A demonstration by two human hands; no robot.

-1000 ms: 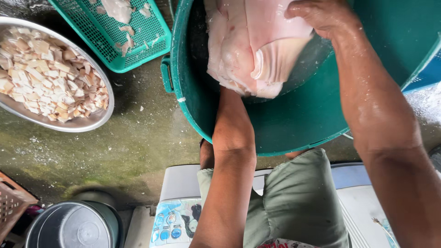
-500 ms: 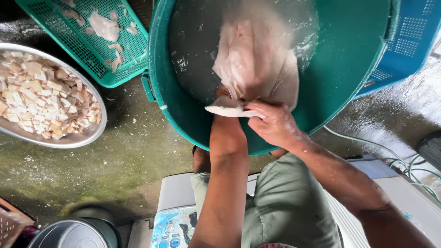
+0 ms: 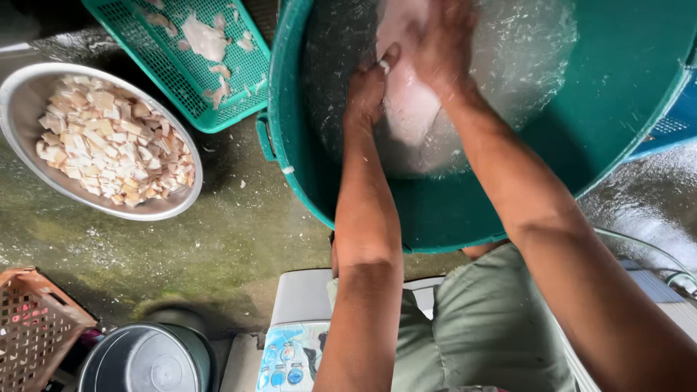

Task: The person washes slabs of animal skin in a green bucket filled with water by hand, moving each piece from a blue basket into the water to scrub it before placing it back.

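We see both hands inside the green tub [image 3: 348, 210] at twelve o'clock: the left hand [image 3: 367, 91] and the right hand [image 3: 441, 47] press, fingers curled, against a pale slab of meat [image 3: 406, 109] in splashing water, though blur hides how tightly they close. At nine o'clock sits a metal bowl [image 3: 29, 94] of cut pieces [image 3: 116, 149]; at eleven o'clock, a green basket [image 3: 156, 54]. At six o'clock lies a blue-and-white printed rectangular package [image 3: 290, 356].

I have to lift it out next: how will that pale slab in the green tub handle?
Probably slippery: the pale slab sits wet in splashing water. Likely floppy and fairly heavy, since both the left hand and right hand grip it.
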